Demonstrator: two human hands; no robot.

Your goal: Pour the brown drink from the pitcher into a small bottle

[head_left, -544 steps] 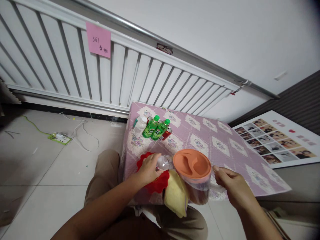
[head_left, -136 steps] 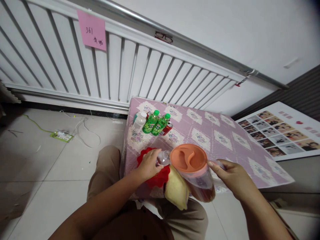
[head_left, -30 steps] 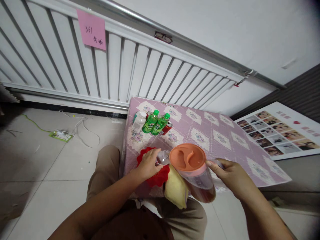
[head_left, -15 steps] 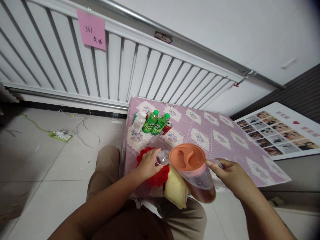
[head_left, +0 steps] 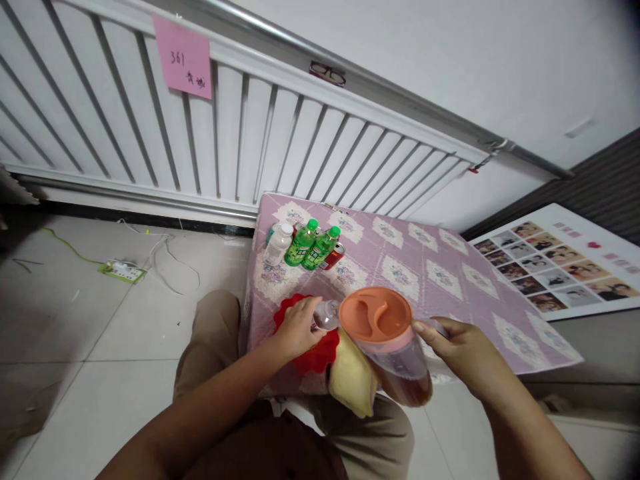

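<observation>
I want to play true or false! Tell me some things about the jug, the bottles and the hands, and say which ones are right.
1. The jug has an orange lid. True.
2. The jug is full to the top. False: brown drink sits only in its lower part.
3. The right hand holds the jug tilted. True.
4. The left hand rests flat on the floor. False: it grips a small clear bottle over a red mat.
5. Two green bottles stand at the table's far left corner. True.
6. The pink note lies on the table. False: it is stuck on the white slatted panel above.
</observation>
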